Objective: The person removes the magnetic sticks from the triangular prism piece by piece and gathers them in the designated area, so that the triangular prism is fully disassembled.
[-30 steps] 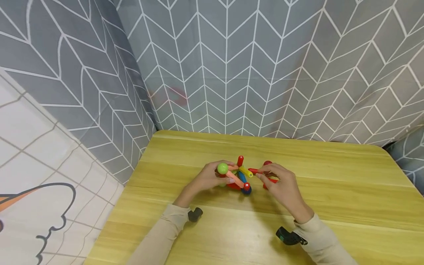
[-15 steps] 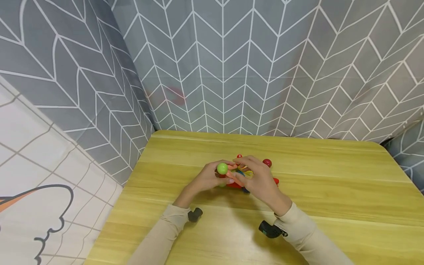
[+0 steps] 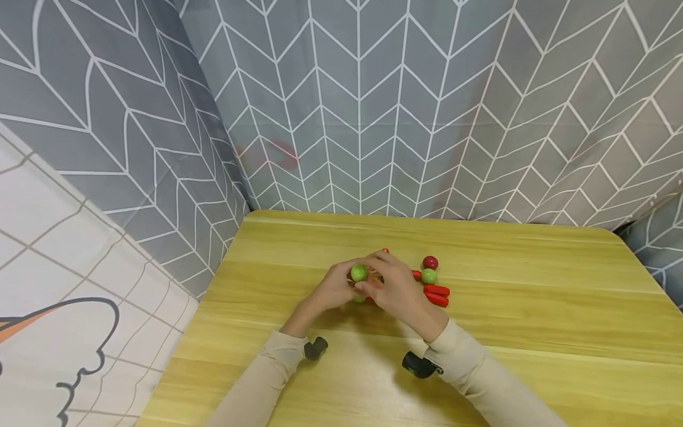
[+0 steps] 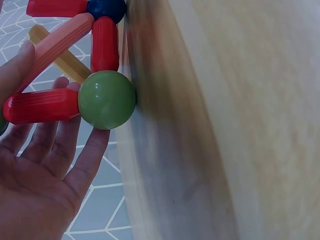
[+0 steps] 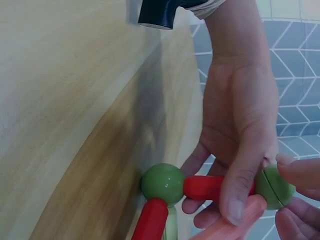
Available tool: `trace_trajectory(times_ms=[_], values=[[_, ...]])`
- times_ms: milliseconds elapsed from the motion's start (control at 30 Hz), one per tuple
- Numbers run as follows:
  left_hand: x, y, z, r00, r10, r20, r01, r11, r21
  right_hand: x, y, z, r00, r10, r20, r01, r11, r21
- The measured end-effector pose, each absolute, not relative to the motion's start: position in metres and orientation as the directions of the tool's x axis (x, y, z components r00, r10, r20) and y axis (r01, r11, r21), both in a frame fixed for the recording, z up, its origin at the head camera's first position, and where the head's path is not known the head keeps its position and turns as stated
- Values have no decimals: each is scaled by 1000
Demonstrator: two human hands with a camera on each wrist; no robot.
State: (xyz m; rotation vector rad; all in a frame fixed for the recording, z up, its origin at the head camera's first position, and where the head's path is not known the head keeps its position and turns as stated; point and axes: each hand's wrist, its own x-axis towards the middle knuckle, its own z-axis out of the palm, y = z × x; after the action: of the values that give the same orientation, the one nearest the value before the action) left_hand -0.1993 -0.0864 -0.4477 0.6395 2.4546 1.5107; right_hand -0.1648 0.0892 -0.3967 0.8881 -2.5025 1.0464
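Note:
A toy frame of ribbed rods and balls is between the two hands over the table. My left hand (image 3: 332,287) grips it from the left, thumb on a salmon rod (image 4: 59,44), fingers behind a red rod (image 4: 45,105). Its index finger reaches a lower green ball (image 4: 106,100). My right hand (image 3: 396,286) comes from the right, and its fingertips pinch the upper green ball (image 5: 275,186). In the left wrist view, a dark blue ball (image 4: 106,9) joins more rods, with a yellow rod (image 4: 62,55) slanting behind. The right hand covers most of the frame from above.
On the wooden table (image 3: 533,296), right of the hands, lie a crimson ball (image 3: 430,262), a green ball touching a red rod (image 3: 417,274), and two red rods (image 3: 436,295) side by side. A patterned curtain (image 3: 363,118) hangs behind the far edge.
My right hand has left the loose red rod at the right, crossed left over the frame and taken hold of its upper green ball. My left hand keeps its place.

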Motion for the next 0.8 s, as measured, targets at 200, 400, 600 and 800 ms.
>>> trace_trajectory(times_ms=[200,400,600,800], values=[[-197,-85,-447,-905,423,56,233,380,895,-167,84,-401,-761,-449,468,-646,593,-481],[-198,-89,-449,-885,460,69,249,344,905,-169,79,-402,-756,-468,457,-651,608,-455],[-201,-96,-450,-845,533,53,248,302,921,-168,75,-402,-764,-486,424,-642,637,-426],[-202,-99,-449,-831,557,16,219,300,929,-168,73,-403,-729,-505,462,-675,645,-359]])
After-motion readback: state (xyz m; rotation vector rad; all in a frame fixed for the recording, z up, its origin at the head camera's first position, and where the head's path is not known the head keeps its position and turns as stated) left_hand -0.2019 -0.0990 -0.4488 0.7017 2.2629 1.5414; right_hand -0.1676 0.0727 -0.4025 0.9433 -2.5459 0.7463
